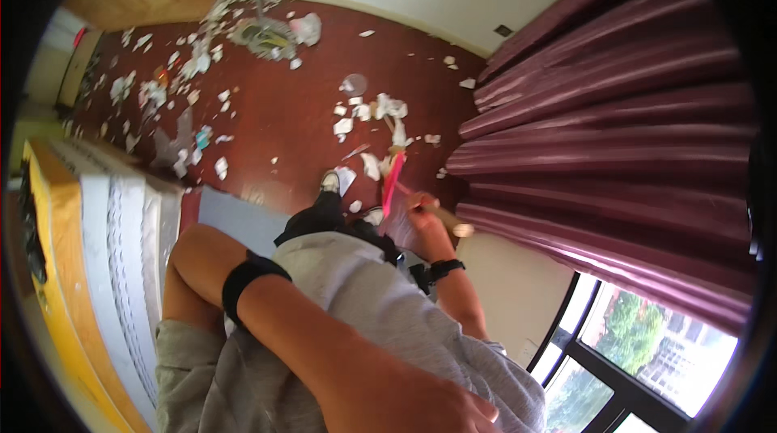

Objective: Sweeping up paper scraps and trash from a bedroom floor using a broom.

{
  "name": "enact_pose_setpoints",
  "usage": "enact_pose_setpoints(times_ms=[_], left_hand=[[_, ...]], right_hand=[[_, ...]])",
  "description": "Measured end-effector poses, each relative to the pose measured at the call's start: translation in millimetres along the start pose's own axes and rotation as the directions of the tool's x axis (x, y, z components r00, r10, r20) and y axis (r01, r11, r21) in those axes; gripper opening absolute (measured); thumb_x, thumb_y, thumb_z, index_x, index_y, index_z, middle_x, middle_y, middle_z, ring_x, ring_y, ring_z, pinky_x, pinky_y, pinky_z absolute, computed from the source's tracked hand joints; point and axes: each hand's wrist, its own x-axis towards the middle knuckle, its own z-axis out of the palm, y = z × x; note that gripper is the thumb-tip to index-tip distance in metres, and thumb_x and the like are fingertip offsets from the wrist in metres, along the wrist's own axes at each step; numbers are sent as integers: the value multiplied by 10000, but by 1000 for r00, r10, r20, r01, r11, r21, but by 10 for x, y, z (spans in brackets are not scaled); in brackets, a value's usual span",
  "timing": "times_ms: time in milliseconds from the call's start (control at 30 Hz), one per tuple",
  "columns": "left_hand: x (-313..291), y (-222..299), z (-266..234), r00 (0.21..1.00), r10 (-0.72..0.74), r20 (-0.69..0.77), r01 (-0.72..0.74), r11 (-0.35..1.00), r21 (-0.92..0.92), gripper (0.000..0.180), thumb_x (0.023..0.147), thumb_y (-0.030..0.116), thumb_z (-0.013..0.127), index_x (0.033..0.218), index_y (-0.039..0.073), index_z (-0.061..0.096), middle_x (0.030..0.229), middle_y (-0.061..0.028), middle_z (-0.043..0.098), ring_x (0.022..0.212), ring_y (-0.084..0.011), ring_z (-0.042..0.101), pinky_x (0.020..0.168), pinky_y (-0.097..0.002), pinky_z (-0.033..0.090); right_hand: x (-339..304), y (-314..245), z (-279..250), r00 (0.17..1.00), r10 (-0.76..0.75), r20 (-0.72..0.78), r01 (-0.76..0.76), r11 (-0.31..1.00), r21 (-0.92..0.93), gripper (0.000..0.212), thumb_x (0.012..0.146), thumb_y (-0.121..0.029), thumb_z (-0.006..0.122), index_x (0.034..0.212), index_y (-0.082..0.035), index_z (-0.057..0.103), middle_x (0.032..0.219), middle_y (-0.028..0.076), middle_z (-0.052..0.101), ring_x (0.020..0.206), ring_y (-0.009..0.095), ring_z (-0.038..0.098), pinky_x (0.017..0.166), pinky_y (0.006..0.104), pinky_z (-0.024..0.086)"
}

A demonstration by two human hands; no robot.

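Note:
My right hand [421, 210] is closed around the pale handle [455, 225] of a broom. Its bright pink-red head [393, 183] reaches down over the floor by my shoes, beside scattered white paper scraps [372, 166]. The handle's near end points up toward me and looks blurred. My left arm bends across my grey top, bringing my left hand [429, 401] up to my chest at the lower edge. Most of its fingers are cut off or hidden, so its grip does not show.
Paper scraps litter the dark red floor [275, 125], with a clear plastic bag [306, 28] and a mop head [265, 36] at the far wall. A purple curtain [599, 133] and window [631, 336] are to the right; stacked boards or mattresses [105, 214] stand left.

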Motion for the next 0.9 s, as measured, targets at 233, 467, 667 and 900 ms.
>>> enact_pose_setpoints(times_ms=[233,467,667,900], left_hand=[[72,34,67,994,-64,87,61,997,39,230,773,259,580,807,42,511,820,-99,505,752,-286,520,681,-399,389],[-88,170,-62,992,24,-120,-42,987,-154,277,778,264,593,870,16,512,822,-136,505,788,-323,510,701,-422,387],[-495,577,-452,967,-166,192,236,867,-440,300,777,262,593,889,-2,505,816,-142,502,810,-322,505,740,-425,384],[-1090,1335,-821,940,-162,301,220,961,-168,311,754,297,590,914,37,530,841,-102,500,858,-261,484,739,-378,323]], right_hand=[[-746,-201,552,956,77,283,-95,994,50,124,869,-77,419,855,44,442,698,77,454,539,129,448,499,223,412],[-1576,-390,81,991,-119,-61,82,902,-423,162,901,-161,428,888,-3,465,705,68,510,510,120,456,411,235,400],[-1507,-241,-937,780,-458,-427,164,807,-567,124,859,-144,463,783,-48,478,614,40,498,465,139,469,377,239,395],[-229,547,-1977,563,-676,-476,410,728,-550,125,789,-112,504,692,-93,428,585,39,428,503,178,457,476,302,421]])
